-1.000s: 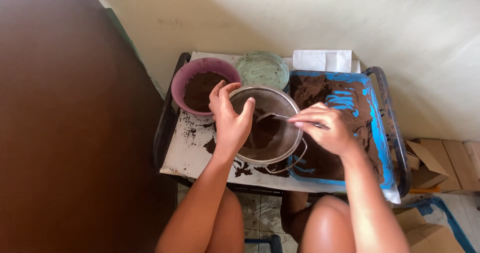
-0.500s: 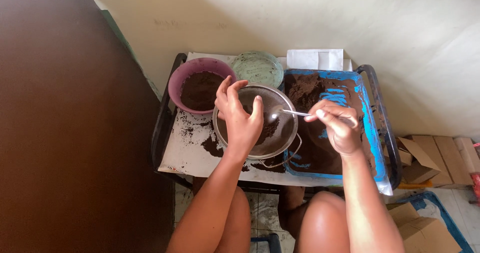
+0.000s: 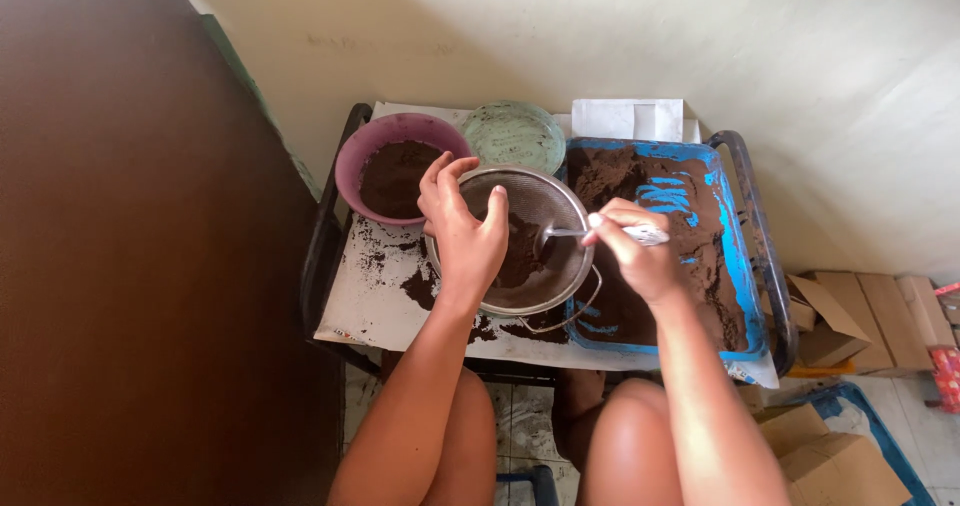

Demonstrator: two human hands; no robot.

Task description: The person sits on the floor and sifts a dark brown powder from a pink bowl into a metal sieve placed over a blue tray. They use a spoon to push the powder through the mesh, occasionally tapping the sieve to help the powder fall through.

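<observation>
A round metal sieve (image 3: 545,206) with dark brown powder in it sits in the middle of a small table. My left hand (image 3: 463,231) grips its left rim. A spoon (image 3: 570,233) is held in my right hand (image 3: 632,251), its bowl down in the powder inside the sieve. To the right lies a blue tray (image 3: 742,266) spread with the same brown powder. A purple bowl (image 3: 355,156) holding more powder stands at the back left, beside a pale green bowl (image 3: 515,131).
White paper (image 3: 365,306) covers the table, with powder spilled on it. A folded white sheet (image 3: 630,118) lies at the back. Cardboard boxes (image 3: 850,311) sit on the floor at right. A dark brown wall or door (image 3: 130,266) fills the left side. My knees are under the table's front edge.
My right hand has shifted left, and the spoon has gone from above the tray's edge into the sieve. My left hand stays on the sieve's rim.
</observation>
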